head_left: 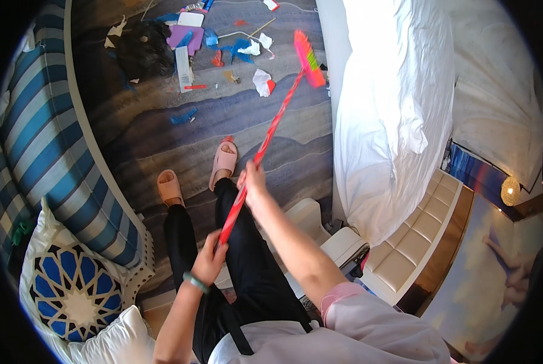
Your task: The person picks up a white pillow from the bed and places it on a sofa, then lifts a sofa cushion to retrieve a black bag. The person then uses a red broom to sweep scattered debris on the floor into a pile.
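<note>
One red broom [276, 121] is held by the left hand [209, 259] near its end and the right hand [253, 181] farther up, both wrapped around it. Its pink brush [310, 59] is near the hanging white sheet [399, 91]. I'd say a wide swing could snag that sheet; a hard flick could scatter the litter [191, 41].

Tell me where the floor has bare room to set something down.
Bare floor shows between the broom handle and the white-sheeted bed; another patch lies between the striped sofa and the left slipper. It is crowded farther ahead, around the black bag, flat purple piece and crumpled paper.
</note>
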Action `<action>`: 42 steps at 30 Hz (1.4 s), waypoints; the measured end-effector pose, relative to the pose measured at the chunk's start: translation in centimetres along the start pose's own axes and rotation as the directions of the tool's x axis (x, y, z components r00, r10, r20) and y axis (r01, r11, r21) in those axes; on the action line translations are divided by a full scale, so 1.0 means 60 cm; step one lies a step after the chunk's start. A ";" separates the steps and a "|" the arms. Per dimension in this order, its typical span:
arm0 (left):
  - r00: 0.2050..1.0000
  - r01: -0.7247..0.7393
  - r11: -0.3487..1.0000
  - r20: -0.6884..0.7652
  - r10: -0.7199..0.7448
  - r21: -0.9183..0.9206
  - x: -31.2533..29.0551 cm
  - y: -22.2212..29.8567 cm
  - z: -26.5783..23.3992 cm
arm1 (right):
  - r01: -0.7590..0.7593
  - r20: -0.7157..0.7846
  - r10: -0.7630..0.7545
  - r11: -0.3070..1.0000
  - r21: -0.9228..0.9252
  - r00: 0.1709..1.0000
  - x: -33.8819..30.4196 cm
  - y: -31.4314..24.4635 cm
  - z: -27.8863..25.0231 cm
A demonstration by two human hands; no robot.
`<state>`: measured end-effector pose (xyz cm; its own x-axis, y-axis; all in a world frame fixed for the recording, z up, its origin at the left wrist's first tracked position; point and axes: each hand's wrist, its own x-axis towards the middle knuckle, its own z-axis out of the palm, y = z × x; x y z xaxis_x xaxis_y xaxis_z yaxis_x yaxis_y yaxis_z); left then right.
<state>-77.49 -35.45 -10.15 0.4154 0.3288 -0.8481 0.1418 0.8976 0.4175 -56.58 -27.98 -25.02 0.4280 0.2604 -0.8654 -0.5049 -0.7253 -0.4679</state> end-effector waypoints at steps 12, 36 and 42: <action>0.999 -0.040 0.996 0.001 0.041 -0.076 -0.095 -0.043 0.020 | 0.000 0.103 -0.004 0.999 0.042 0.995 -0.125 -0.041 0.022; 0.997 0.065 0.976 -0.059 -0.054 0.209 -0.333 -0.005 0.051 | -0.329 0.224 0.291 0.931 0.157 0.930 -0.320 -0.016 -0.091; 0.993 0.109 0.994 0.058 -0.107 -0.031 -0.234 0.166 0.131 | -0.244 0.079 0.237 0.965 0.092 0.968 -0.200 -0.088 -0.144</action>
<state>-74.86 -33.41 8.50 0.4494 0.2133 -0.8675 0.1585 0.9366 0.3124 -52.57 -32.79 -10.59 0.2352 0.1307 -0.9631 -0.6608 -0.7052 -0.2571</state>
